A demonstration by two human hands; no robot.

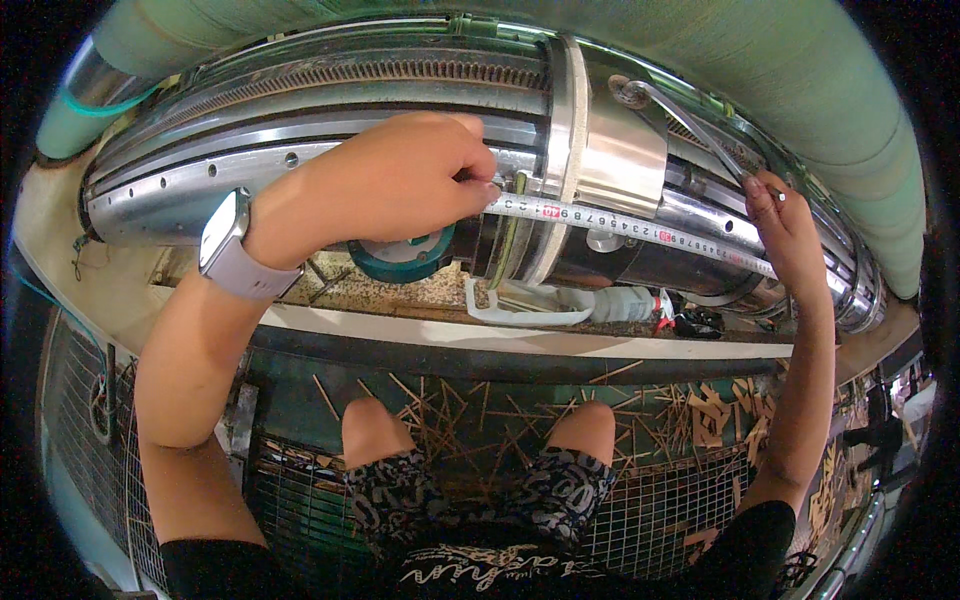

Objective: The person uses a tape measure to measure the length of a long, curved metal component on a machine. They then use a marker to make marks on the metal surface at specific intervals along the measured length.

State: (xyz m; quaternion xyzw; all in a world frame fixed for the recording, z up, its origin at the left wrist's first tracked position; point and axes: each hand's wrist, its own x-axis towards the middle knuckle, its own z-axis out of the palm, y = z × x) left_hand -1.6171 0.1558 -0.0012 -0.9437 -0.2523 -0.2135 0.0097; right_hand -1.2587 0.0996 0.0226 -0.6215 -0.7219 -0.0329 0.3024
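Note:
A long metal cylinder (pixel 330 165) lies across in front of me, with a toothed strip along its top. My left hand (pixel 415 170) is closed at the left end of a white tape measure (pixel 590 215), its blade drawn out along the cylinder; what else lies inside the fist is hidden. The blade runs rightward past a shiny metal collar (pixel 620 150) and passes under my right wrist. My right hand (pixel 788 230) is closed on the handle end of a metal wrench (pixel 690 125), whose round head rests against the top of the collar.
Green padded rolls (pixel 720 50) arch over the cylinder's far side. Below it, a trough holds a teal-rimmed round part (pixel 400 258), a white plastic handle (pixel 530 310) and a spray bottle (pixel 625 303). A pale ledge (pixel 450 335) runs before my knees; cardboard scraps (pixel 710 415) litter the floor.

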